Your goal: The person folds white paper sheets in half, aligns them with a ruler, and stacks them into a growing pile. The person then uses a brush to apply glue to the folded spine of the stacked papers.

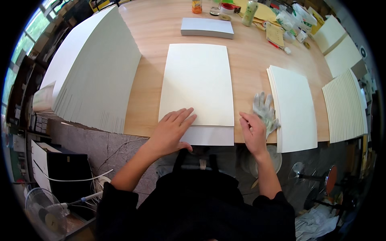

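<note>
A cream cardstock sheet or folder (197, 84) lies in front of me at the middle of the table. A white sheet (213, 135) shows from under its near edge and reaches the table's front edge. My left hand (171, 130) is open, its fingers resting on the cream piece's near left corner and its thumb apart. Beyond the near right corner, my right hand (254, 130) is curled closed, touching neither sheet; what it holds, if anything, is hidden. Next to it lies a grey-white work glove (264, 108), against a stack of cream folders (295, 108).
A tall stack of white sheets (96, 72) stands at the left. Farther back is a small white paper block (207, 28). Bottles (250, 13), tape and bags (291, 18) crowd the far right. Another cream stack (343, 108) sits at the right edge. A fan (46, 213) stands below left.
</note>
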`<state>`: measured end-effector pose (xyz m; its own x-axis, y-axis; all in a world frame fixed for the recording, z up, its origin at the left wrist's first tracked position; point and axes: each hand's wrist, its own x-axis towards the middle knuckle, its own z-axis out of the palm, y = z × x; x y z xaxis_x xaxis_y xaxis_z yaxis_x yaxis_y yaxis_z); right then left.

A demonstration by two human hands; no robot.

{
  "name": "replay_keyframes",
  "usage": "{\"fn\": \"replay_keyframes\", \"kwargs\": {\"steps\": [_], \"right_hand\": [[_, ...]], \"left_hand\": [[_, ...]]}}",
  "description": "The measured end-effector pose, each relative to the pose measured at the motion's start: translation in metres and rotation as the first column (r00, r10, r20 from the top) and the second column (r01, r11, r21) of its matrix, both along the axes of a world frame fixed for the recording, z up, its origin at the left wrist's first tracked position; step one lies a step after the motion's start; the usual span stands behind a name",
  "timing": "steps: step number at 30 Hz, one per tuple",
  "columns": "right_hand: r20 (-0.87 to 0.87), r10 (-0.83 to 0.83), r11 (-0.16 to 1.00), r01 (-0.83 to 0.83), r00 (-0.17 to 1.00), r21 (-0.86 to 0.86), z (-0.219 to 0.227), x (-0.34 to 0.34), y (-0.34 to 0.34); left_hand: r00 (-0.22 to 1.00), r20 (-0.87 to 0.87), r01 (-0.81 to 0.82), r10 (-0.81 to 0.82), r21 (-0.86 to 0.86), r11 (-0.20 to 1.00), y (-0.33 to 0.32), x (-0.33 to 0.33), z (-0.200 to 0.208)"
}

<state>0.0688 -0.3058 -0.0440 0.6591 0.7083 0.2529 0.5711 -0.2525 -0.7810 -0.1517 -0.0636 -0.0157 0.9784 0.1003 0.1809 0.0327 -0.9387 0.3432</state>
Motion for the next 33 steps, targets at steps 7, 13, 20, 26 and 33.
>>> {"fn": "replay_keyframes", "kwargs": {"steps": [7, 13, 20, 26, 33], "right_hand": [[-0.039, 0.257, 0.957, -0.260, 0.966, -0.128, 0.017, -0.017, -0.018], [0.011, 0.199, 0.974, -0.197, 0.980, -0.109, -0.016, 0.006, 0.024], [-0.028, 0.006, 1.000, -0.007, 1.000, -0.021, -0.029, 0.010, 0.059], [0.177, -0.036, 0.999, 0.032, 0.984, 0.025, -0.030, 0.003, 0.065], [0.030, 0.073, 0.993, -0.070, 0.997, -0.097, -0.015, 0.025, 0.054]], "left_hand": [[0.995, -0.034, 0.085, -0.093, -0.177, 0.981, 0.027, 0.007, -0.005], [1.000, -0.004, -0.002, 0.001, -0.172, 0.985, 0.063, -0.008, -0.010], [0.975, -0.066, -0.222, 0.213, -0.394, 0.892, 0.072, 0.025, -0.021], [0.935, -0.158, -0.355, 0.317, -0.419, 0.836, 0.069, 0.034, -0.025], [0.966, -0.228, 0.190, -0.119, 0.324, 0.927, 0.066, 0.084, -0.012]]}}
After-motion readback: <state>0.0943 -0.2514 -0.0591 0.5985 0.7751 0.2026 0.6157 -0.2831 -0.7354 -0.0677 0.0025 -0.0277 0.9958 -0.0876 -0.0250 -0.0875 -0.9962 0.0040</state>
